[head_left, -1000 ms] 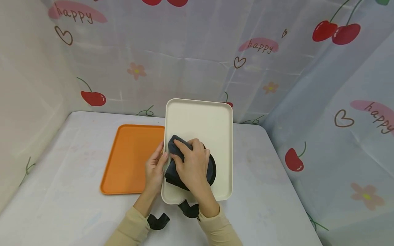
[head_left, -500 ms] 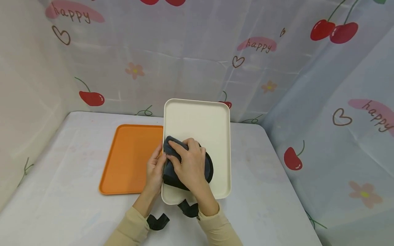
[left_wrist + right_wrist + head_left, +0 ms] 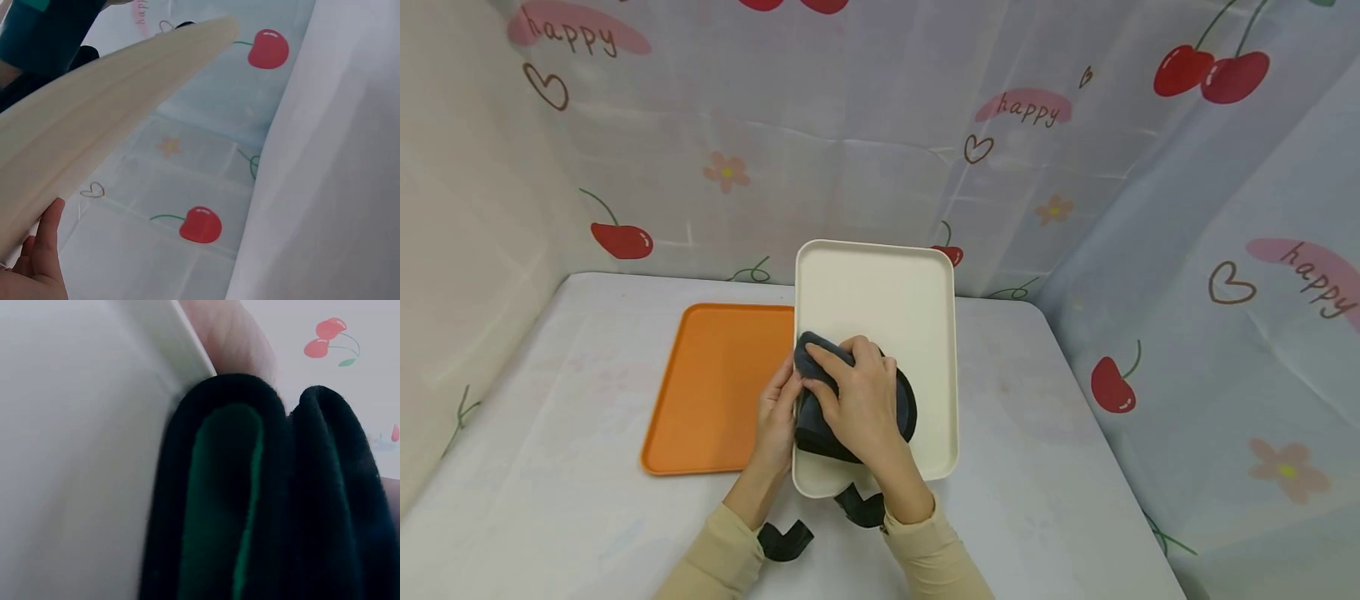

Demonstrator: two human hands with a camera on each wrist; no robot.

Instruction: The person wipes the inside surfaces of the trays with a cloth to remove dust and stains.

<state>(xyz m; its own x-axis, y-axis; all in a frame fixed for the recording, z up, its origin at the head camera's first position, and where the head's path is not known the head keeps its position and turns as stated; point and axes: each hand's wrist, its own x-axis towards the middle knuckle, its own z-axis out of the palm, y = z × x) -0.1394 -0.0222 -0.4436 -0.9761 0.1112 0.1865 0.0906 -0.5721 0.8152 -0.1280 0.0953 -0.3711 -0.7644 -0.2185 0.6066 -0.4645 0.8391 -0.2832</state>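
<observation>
Against the smooth rectangular tray point(image 3: 880, 292), soft folded cloth point(image 3: 822, 425).

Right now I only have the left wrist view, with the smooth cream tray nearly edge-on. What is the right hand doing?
Observer: In the head view, the right hand grips a folded, dark blue-grey fabric cloth against the face of the smooth cream tray.
Operator: What lies beside that tray?
Observer: A flat, rectangular orange tray sits on the white table, its right edge hidden behind the cream one.
Operator: And how is the cloth folded?
Observer: The right wrist view shows part of it bent into a rounded loop, green inside.
</observation>
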